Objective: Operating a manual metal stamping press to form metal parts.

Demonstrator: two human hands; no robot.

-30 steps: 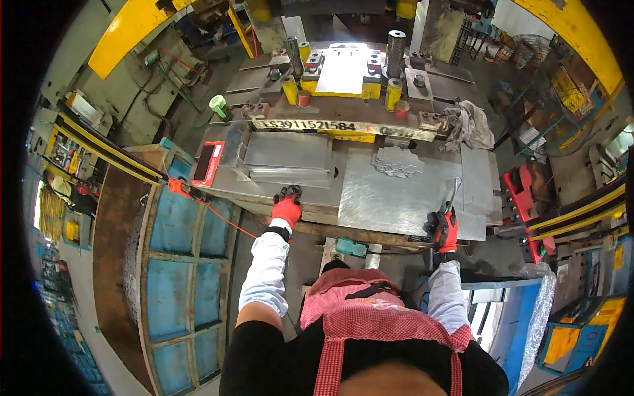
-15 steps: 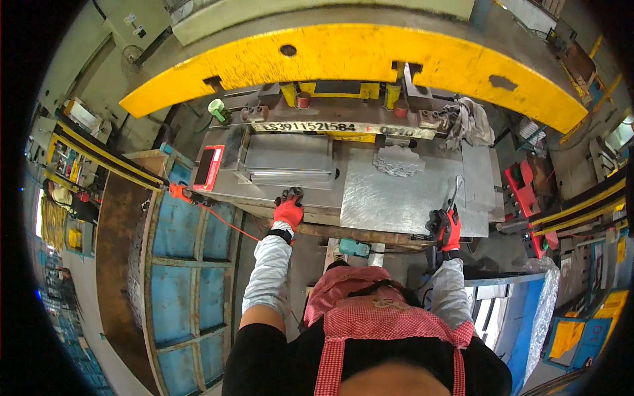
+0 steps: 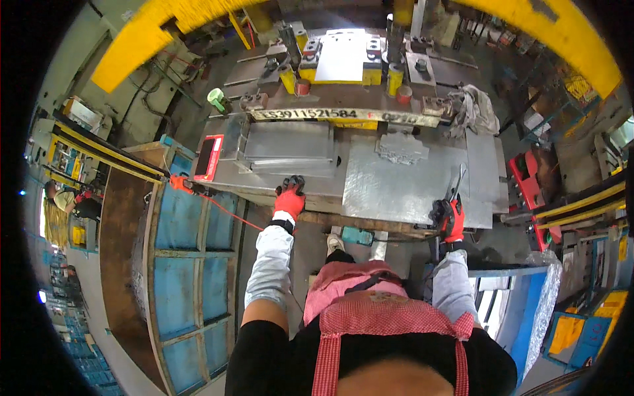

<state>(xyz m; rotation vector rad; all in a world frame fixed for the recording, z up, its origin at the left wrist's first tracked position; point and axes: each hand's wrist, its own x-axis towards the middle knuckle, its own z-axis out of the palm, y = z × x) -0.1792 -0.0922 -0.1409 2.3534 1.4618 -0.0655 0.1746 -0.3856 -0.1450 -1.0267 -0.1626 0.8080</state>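
Observation:
My left hand, in a red glove with dark fingertips, rests at the front edge of the press table with its fingers apart, holding nothing. Just beyond it lies a stack of flat metal sheets. My right hand, gloved alike, grips a slim two-pronged metal tool like long tweezers, its tips pointing away from me. Under that tool is a wide shiny metal plate. Small grey cut pieces are piled at the plate's far side. Farther back, a bright flat sheet lies on the lower die.
The yellow press beam is raised at the top. A grey rag and green cup lie at the table's sides. A blue-panelled frame stands left, a blue cart right. Another person is far left.
The yellow beam has risen toward the top of the view, uncovering the lower die and the bright sheet on it. My hands have barely moved; the right still holds the metal tool.

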